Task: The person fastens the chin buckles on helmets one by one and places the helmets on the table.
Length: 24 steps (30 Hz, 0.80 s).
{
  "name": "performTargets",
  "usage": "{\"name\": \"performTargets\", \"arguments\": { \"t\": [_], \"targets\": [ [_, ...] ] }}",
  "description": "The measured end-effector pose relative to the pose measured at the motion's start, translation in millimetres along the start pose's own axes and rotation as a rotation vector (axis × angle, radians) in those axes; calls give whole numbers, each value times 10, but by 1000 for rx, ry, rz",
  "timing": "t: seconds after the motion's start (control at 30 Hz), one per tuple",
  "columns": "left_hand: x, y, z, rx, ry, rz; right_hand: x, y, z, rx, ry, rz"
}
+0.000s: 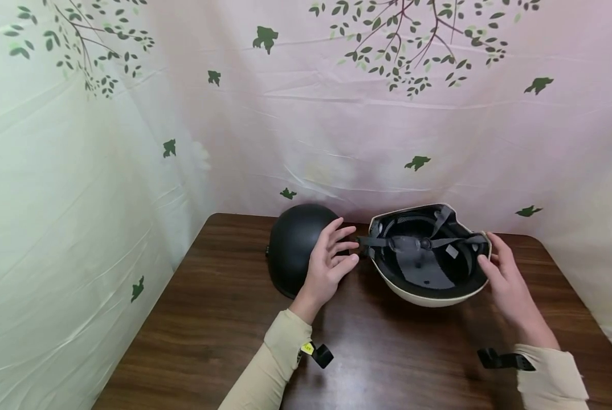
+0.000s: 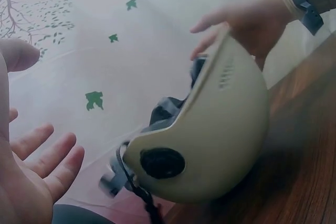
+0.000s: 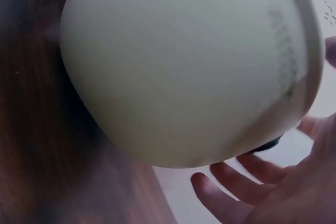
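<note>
A cream helmet [image 1: 416,270] was held hollow side up and tilted toward the viewer at the right of a brown wooden tabletop [image 1: 198,324]; whether the tabletop was touched by its shell cannot be told. Its rim was gripped at the right end by the right hand [image 1: 511,285], with the thumb laid over the edge and the fingers placed around the outside. In its dark padded inside, grey straps [image 1: 375,242] were seen stretched across, one end being carried past the left rim. Near that end the left hand [image 1: 325,267] was raised, its grip loose, fingers spread and nothing held. Behind it, a black helmet [image 1: 296,245] was set dome up, partly hidden by the hand. The tabletop was backed by a pale curtain [image 1: 285,114] printed with leafy branches and green birds.
</note>
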State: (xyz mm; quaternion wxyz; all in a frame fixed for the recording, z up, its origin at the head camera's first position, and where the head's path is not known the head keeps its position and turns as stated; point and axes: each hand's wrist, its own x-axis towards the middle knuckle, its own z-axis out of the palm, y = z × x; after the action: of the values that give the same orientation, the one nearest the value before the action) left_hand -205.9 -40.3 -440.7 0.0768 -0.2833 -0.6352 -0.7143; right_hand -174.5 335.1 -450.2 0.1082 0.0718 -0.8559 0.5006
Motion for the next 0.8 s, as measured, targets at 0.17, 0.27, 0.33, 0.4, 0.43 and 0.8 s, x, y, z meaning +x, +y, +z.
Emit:
{"name": "performTargets", "arguments": {
  "t": [0.17, 0.27, 0.33, 0.4, 0.43, 0.8],
  "targets": [
    [-10, -3, -27, 3, 11, -8, -36, 41, 152, 92, -50, 127],
    [-13, -12, -37, 2, 13, -12, -52, 35, 216, 91, -46, 155],
    [-16, -18, -39, 3, 13, -11, -59, 19, 242, 95, -39, 161],
    [-18, -22, -38, 5, 16, -8, -66, -5, 263, 114, -42, 167],
    [-18, -24, -37, 7, 16, -7, -68, -18, 273, 123, -44, 170],
    [-20, -46, -13, -3, 10, -24, -79, -61, 389, 248, -65, 142]
  ]
}}
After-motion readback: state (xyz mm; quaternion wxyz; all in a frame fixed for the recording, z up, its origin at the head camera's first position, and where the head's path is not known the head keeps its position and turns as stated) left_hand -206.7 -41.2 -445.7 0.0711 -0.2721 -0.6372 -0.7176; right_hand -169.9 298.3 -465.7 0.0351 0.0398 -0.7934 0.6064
